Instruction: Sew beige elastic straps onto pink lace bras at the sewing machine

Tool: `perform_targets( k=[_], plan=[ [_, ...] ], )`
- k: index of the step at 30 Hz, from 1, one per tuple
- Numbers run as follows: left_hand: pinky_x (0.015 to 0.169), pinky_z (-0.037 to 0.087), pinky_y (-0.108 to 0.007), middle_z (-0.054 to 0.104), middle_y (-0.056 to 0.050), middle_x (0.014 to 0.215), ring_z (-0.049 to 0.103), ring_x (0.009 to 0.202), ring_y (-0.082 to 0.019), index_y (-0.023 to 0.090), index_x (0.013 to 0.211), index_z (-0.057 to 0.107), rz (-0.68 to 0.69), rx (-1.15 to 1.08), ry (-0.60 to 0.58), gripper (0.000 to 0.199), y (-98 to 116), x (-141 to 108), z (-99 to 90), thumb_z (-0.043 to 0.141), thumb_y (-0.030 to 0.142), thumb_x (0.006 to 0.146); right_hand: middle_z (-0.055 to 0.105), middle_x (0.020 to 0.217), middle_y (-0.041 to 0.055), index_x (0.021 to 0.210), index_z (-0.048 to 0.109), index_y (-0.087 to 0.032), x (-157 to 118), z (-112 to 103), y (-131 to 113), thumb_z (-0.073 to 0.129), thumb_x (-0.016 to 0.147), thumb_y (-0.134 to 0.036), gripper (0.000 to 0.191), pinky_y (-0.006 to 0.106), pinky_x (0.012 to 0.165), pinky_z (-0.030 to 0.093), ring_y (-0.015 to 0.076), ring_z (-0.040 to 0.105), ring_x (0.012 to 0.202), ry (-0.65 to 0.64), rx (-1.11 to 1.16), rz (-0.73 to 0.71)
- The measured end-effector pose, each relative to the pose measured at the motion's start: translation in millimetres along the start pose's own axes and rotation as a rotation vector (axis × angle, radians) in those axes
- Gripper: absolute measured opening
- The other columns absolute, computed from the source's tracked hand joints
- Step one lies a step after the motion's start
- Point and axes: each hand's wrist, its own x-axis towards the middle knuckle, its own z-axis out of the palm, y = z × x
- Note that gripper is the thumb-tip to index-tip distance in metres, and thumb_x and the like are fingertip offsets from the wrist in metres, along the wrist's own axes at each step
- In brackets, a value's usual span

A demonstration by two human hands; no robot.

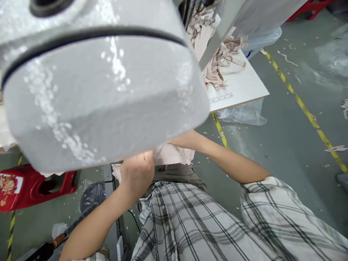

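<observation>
A large grey machine head fills the upper left and hides much of what lies under it. Just below its lower edge, my left hand is curled closed at a piece of pale pink fabric, which shows on both sides of the fist. The fingertips are out of sight. Only the wrist end of my right hand shows, at the fabric's far side; its fingers are hidden behind the machine head. A gathered or frilled edge shows at the fabric's right end.
To the right, a white table holds a heap of pale pink fabric strips and a clear ruler. A plastic bag hangs beneath it. A red stool stands at left. Yellow tape and scraps mark the floor.
</observation>
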Motion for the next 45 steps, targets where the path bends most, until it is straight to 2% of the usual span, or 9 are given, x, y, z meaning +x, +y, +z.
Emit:
perform_targets(
  k=[4,16,21,27,34,37,41,43,45],
  plan=[
    [0.042,0.020,-0.029,0.049,0.003,0.047,0.044,0.039,-0.014,0.013,0.112,0.063,-0.001,0.040,0.053,0.024,1.5,3.3,-0.7,0.050,0.015,0.093,0.066,0.133,0.0035,0.105,0.075,-0.023,-2.0,-1.5,0.2,0.062,0.081,-0.014,0.029,0.041,0.105,0.053,0.0231,0.063,0.122,0.012,0.007,-0.002],
    [0.044,0.021,-0.032,0.055,0.000,0.053,0.050,0.046,-0.015,0.014,0.109,0.067,-0.024,-0.002,-0.042,0.025,-6.2,-5.5,2.2,0.047,0.016,0.095,0.067,0.129,0.0040,0.109,0.075,-0.022,-8.5,4.3,1.1,0.059,0.083,-0.021,0.030,0.035,0.091,0.058,0.0220,0.066,0.113,0.063,0.059,-0.027],
    [0.046,0.022,-0.032,0.060,-0.001,0.056,0.052,0.048,-0.015,0.015,0.110,0.068,-0.008,-0.096,-0.062,0.026,-5.8,-3.5,3.7,0.047,0.018,0.096,0.065,0.130,0.0039,0.113,0.073,-0.023,-12.6,-0.1,4.9,0.060,0.084,-0.026,0.031,0.032,0.080,0.058,0.0183,0.066,0.098,0.074,0.057,-0.002],
    [0.050,0.028,-0.030,0.064,-0.002,0.062,0.060,0.057,-0.018,0.020,0.116,0.065,-0.193,-0.191,-0.104,0.030,-13.4,-17.1,10.8,0.043,0.028,0.099,0.064,0.122,0.0050,0.112,0.070,-0.021,-14.8,8.3,5.3,0.062,0.084,-0.024,0.030,0.027,0.076,0.054,0.0158,0.062,0.091,0.078,0.094,0.011],
    [0.070,0.048,-0.025,0.072,-0.007,0.100,0.068,0.088,-0.019,0.019,0.112,0.062,-0.536,-0.699,-0.001,0.032,-22.3,-28.9,8.7,0.050,0.046,0.097,0.066,0.105,0.0038,0.119,0.062,-0.020,-33.1,8.0,23.7,0.069,0.085,-0.035,0.037,0.024,0.065,0.045,0.0088,0.052,0.066,0.133,0.102,0.082],
    [0.083,0.051,-0.029,0.071,-0.007,0.109,0.066,0.097,-0.021,0.020,0.110,0.066,-0.574,-0.942,-0.186,0.037,-32.1,-26.7,7.3,0.049,0.050,0.097,0.067,0.086,0.0012,0.098,0.068,-0.019,-49.4,5.1,22.1,0.063,0.091,-0.040,0.023,0.024,0.061,0.039,0.0098,0.051,0.065,0.068,0.017,0.134],
    [0.090,0.050,-0.034,0.072,-0.007,0.110,0.065,0.102,-0.025,0.021,0.108,0.071,-0.423,-1.233,-0.513,0.038,-35.7,-23.3,8.1,0.061,0.053,0.090,0.064,0.073,-0.0006,0.087,0.070,-0.020,-81.3,12.4,-6.5,0.061,0.093,-0.043,0.026,0.025,0.058,0.039,0.0118,0.054,0.065,-0.072,0.135,0.221],
    [0.085,0.052,-0.032,0.073,-0.007,0.103,0.066,0.096,-0.024,0.020,0.104,0.072,-0.401,-1.435,-0.563,0.036,-32.5,-26.3,7.3,0.063,0.052,0.089,0.063,0.073,-0.0009,0.086,0.070,-0.021,-94.9,22.6,-27.1,0.064,0.091,-0.045,0.025,0.027,0.057,0.041,0.0130,0.055,0.064,-0.163,0.306,0.270],
    [0.075,0.052,-0.030,0.071,-0.006,0.089,0.065,0.082,-0.020,0.019,0.095,0.072,-0.492,-1.582,-0.523,0.035,-31.5,-34.7,2.8,0.061,0.051,0.090,0.061,0.073,-0.0012,0.086,0.068,-0.023,-100.5,37.6,-44.2,0.066,0.089,-0.047,0.025,0.028,0.054,0.042,0.0133,0.052,0.061,-0.212,0.477,0.320]
  ],
)
